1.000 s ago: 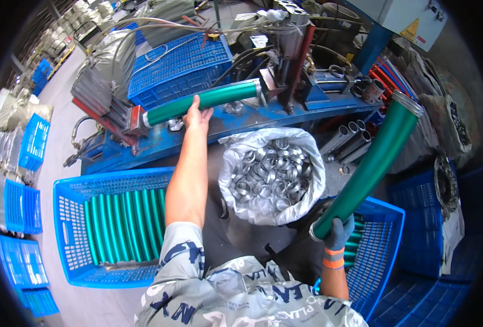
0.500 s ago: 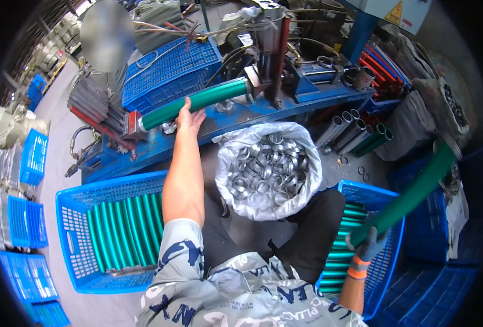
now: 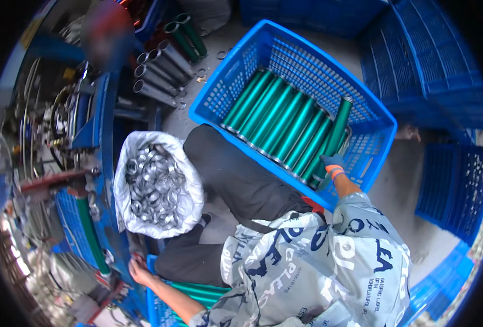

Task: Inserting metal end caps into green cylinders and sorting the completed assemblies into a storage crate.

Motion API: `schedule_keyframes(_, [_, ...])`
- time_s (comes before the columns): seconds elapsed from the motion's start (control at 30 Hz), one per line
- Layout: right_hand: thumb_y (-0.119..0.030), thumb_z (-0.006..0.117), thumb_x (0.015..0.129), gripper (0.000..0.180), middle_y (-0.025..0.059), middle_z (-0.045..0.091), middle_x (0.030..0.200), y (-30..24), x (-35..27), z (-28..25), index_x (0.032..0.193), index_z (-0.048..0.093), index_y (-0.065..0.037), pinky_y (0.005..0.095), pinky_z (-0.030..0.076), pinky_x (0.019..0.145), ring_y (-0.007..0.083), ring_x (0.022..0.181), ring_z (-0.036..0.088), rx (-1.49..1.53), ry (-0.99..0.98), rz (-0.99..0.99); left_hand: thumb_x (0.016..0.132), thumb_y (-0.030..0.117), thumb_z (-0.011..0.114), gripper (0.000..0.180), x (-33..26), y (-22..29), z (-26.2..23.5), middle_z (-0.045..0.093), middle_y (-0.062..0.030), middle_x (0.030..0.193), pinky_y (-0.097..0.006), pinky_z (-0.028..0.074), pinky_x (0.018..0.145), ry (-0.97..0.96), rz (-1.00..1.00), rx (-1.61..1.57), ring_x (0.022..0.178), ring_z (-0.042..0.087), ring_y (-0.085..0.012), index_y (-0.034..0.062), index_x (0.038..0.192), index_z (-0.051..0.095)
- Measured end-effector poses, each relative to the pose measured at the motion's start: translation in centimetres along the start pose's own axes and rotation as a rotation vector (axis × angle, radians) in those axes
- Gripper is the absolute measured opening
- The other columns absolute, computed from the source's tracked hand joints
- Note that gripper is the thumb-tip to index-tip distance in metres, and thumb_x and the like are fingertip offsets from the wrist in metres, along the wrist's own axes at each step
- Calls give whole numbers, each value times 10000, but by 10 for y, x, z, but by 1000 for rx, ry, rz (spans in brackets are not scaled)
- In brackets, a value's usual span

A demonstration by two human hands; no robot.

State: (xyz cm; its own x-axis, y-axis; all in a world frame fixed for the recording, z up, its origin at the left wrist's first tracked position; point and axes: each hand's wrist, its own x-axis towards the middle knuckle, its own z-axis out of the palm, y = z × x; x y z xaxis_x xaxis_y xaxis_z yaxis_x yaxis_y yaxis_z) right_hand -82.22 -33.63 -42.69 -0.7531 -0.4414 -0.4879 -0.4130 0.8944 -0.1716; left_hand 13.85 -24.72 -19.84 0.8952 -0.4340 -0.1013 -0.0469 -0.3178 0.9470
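My right hand (image 3: 333, 164), in a grey glove with an orange cuff, is closed round a green metal tube (image 3: 338, 124). That tube slants over a row of several green tubes (image 3: 282, 128) lying side by side in a blue plastic crate (image 3: 380, 155). At the lower left my bare left hand (image 3: 139, 271) is beside the blue bench's edge; its fingers are blurred and partly hidden. Another green tube (image 3: 92, 235) sits between the ends of the bench machine. Between the bench and my legs stands a white sack (image 3: 123, 204) full of metal rings (image 3: 157, 185).
Several grey tubes (image 3: 157, 73) and a pair of green ones (image 3: 190, 35) stand on the floor beyond the sack. A second blue crate (image 3: 153, 310) with green tubes is below my left forearm. Stacked blue crates (image 3: 443, 49) line the right side.
The view has swung right toward the crate. My right hand has brought its green tube down into the crate. My left hand has left the tube in the machine and moved nearer to me.
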Motion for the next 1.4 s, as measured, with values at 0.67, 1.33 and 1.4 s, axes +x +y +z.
schedule_keyframes(0.67, [-376,798,899,776,299,766,1378,-24,96,182,1521,612,49,492,578,1138,436,1295,752,356,-274,-215,1019,163,852,376,-182,-73,-46,802,-184,1129,-363,643,879,160,95,667,947,752,-245,-118,1244,742])
schedule_keyframes(1.33, [-129,718,1116,496,192,709,1528,-470,-422,38,1579,626,26,391,528,1180,268,1390,681,294,-1078,-1329,833,436,954,999,-269,-330,-148,593,-357,1589,-522,484,1266,365,-654,770,1493,575,-500,-62,1593,538])
schedule_keyframes(1.4, [-314,848,1011,716,225,666,1564,-459,-439,107,1623,595,-40,494,496,1219,414,1455,619,-135,-603,-1984,858,411,946,982,-254,-308,-140,570,-338,1614,-527,472,1276,362,-771,728,1511,564,-478,-21,1630,518])
